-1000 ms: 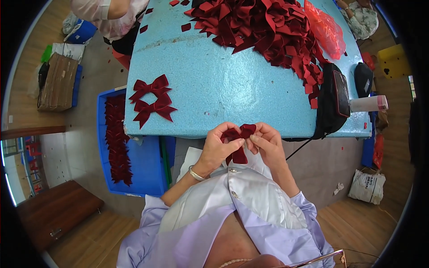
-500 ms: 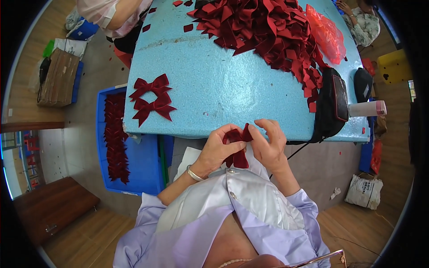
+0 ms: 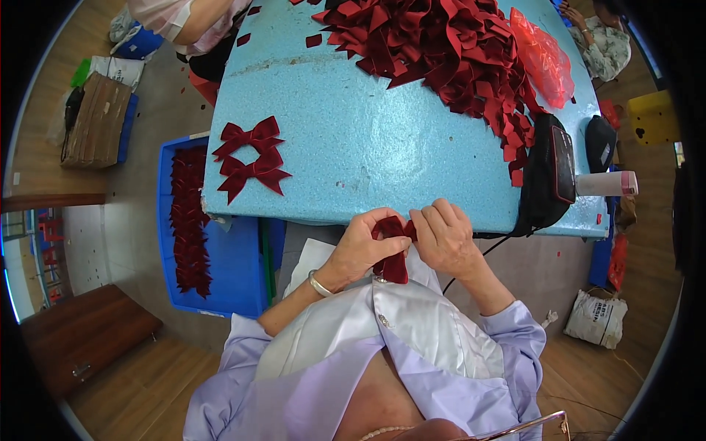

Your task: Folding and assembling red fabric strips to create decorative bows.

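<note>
A dark red velvet ribbon bow point(image 3: 394, 266) is between my hands, just in front of the table's near edge. My left hand point(image 3: 366, 246) is closed on it, thumb laid across its middle. The fingers of my right hand point(image 3: 443, 234) are pinched together at the bow's right side; what lies between those fingertips is mostly hidden. Two finished-looking red bows, an upper bow point(image 3: 251, 138) and a lower bow point(image 3: 252, 175), lie one above the other on the blue table point(image 3: 323, 154), to the left of my hands.
A heap of red ribbon pieces point(image 3: 448, 51) covers the table's far side, beside a red plastic bag point(image 3: 543, 62). A black bag point(image 3: 548, 176) and a pale bottle point(image 3: 607, 183) sit at the right. Below left, a blue bin point(image 3: 232, 272) holds rows of bows point(image 3: 187, 220). People sit across the table.
My right hand has turned, its fingers folding closer together against the bow's right side. The right forearm has swung outward a little. My left hand keeps its hold.
</note>
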Available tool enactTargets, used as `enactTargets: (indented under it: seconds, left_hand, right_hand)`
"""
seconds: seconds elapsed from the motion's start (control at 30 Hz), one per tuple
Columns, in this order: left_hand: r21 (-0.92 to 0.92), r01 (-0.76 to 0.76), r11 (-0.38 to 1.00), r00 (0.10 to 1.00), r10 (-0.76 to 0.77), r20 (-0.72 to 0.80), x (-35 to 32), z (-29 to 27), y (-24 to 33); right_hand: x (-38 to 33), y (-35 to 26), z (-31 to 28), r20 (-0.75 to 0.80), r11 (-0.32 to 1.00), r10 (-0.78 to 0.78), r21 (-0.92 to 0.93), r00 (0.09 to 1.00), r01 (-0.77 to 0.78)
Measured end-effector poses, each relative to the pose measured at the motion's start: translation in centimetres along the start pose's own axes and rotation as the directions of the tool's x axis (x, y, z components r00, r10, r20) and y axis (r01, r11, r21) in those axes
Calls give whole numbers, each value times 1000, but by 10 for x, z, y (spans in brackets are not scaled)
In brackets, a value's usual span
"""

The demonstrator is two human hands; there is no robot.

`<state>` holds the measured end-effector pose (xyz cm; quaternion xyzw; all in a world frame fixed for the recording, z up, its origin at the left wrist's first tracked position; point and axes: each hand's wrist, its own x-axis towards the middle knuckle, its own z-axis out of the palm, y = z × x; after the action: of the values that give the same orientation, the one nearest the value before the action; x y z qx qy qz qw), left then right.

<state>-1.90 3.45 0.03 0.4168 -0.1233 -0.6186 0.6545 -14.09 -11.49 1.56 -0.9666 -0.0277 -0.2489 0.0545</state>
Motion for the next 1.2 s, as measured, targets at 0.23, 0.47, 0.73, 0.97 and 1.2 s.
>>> enactTargets:
  seconds: [0.23,0.47,0.73,0.97,1.2]
  left_hand:
    - [16,-14,1000,1000,14,9,0,2,4]
    - [-27,-60,998,998,60,11,1,2,1]
    - [5,23,1000,999,-23,-48,-1,8,-1]
    - [0,3,1000,1000,-3,30,-2,8,-4]
    - [-27,-16,1000,999,17,47,-1,8,-4]
  right_hand:
    - [-5,-4,11,-65,957,110,278,992,-88]
    - [-4,-11,12,-65,870,265,446,962,-210]
    - [16,-6,-15,-118,991,-124,-64,985,117]
    - [-6,-3,-2,27,993,-24,112,999,21]
    - [-7,-2,1,-13,936,76,345,997,-67]
